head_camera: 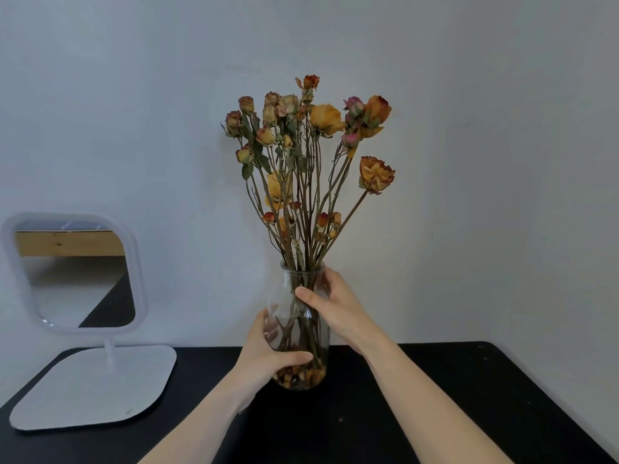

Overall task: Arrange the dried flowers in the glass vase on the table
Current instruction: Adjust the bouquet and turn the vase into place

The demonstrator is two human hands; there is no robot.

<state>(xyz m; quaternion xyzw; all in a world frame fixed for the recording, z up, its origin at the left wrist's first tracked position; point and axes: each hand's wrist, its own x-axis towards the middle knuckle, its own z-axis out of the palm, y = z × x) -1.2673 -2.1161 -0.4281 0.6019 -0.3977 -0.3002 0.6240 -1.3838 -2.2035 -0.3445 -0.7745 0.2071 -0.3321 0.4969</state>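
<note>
Hands: While both bare forearms reach in from the near edge, the left hand (268,356) wraps the lower body of the clear glass vase (290,306), thumb across the front and fingers curled behind; the right hand (331,306) grips the neck, thumb in front.
Table: the black matte table (418,396) bears the vase near its far edge, upright, close to the wall.
Vase contents: loose dried petals (301,375) lie in the bottom; the brown stems pass through the narrow mouth.
Flowers: the dried orange, yellow and pink roses (311,145) fan out above, one large orange bloom (375,175) leaning out to the right.
Step, as judged: steadying or turning the vase to set its best face.
Doing it well: keep the base flat, turn slowly, squeeze gently; brittle heads likely shed if jolted.
Left side: a white-framed standing mirror (75,272) on its flat white base, well apart from the vase.
Behind: plain pale grey wall (502,128).
</note>
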